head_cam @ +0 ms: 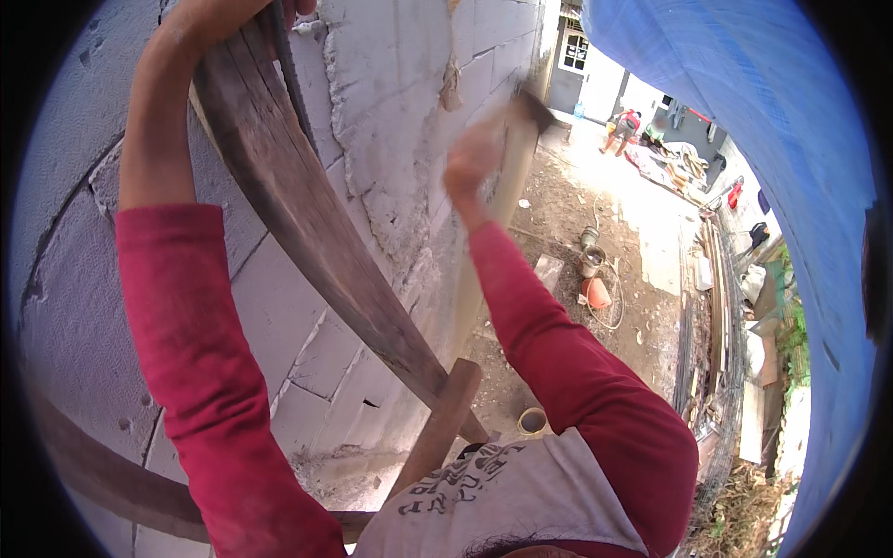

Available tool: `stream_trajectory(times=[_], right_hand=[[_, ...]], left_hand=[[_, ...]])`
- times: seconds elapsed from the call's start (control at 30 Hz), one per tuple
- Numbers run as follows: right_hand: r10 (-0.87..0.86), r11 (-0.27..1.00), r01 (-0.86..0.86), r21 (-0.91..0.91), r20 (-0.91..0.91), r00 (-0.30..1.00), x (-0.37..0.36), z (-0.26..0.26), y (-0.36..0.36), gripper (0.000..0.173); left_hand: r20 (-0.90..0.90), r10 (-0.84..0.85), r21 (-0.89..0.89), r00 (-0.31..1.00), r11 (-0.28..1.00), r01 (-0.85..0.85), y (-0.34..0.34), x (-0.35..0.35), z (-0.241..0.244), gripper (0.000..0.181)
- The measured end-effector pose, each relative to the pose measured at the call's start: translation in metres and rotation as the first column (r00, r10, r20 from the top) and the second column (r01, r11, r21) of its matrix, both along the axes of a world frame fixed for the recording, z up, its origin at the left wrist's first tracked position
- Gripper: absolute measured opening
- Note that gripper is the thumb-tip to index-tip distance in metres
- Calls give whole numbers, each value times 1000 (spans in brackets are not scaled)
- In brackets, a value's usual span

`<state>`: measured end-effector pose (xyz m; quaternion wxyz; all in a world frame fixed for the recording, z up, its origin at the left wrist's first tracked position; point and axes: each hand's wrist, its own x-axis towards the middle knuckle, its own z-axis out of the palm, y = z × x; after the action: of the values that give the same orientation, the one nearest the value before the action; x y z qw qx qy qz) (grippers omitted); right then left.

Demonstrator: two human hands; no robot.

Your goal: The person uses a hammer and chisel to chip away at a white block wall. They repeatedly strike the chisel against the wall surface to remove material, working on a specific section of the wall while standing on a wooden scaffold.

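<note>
My left hand [223, 15] is at the top edge, partly cut off by the frame. It wraps the upper part of a weathered wooden beam [300, 202], where a thin dark strip [289, 70] runs alongside. The beam slants down to the right and meets a shorter wooden crosspiece [446, 411] in front of my chest. To the right, my right hand [474, 160] is raised and blurred by motion. It grips what looks like a hammer [536, 111] with a dark head; its handle is mostly lost in the blur.
A pale block wall [411, 139] with rough mortar stands close on the left. Far below is a dirt yard with an orange bucket [596, 293], a pail [533, 421] and stacked rods [718, 335]. Two people [626, 125] are at the far end. A blue tarp [788, 139] hangs at right.
</note>
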<state>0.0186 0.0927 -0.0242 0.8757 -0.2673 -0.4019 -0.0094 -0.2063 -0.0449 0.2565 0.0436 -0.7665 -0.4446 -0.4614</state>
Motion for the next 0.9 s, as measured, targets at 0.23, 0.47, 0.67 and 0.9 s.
stream_trajectory(times=[0.23, 0.47, 0.67, 0.9], right_hand=[[436, 511, -532, -676, -329, 837, 10, -47, -16, 62], [135, 841, -170, 513, 106, 985, 35, 81, -47, 64], [476, 349, -661, -665, -481, 736, -3, -77, 22, 58], [381, 849, -409, -334, -148, 913, 36, 27, -53, 62]], left_hand=[[25, 43, -59, 999, 997, -41, 3, -18, 5, 59], [-175, 27, 14, 984, 1000, -25, 26, -44, 10, 61], [-185, -74, 43, 980, 996, 83, 62, -34, 3, 65], [-187, -191, 71, 964, 976, 207, 73, -31, -2, 63]])
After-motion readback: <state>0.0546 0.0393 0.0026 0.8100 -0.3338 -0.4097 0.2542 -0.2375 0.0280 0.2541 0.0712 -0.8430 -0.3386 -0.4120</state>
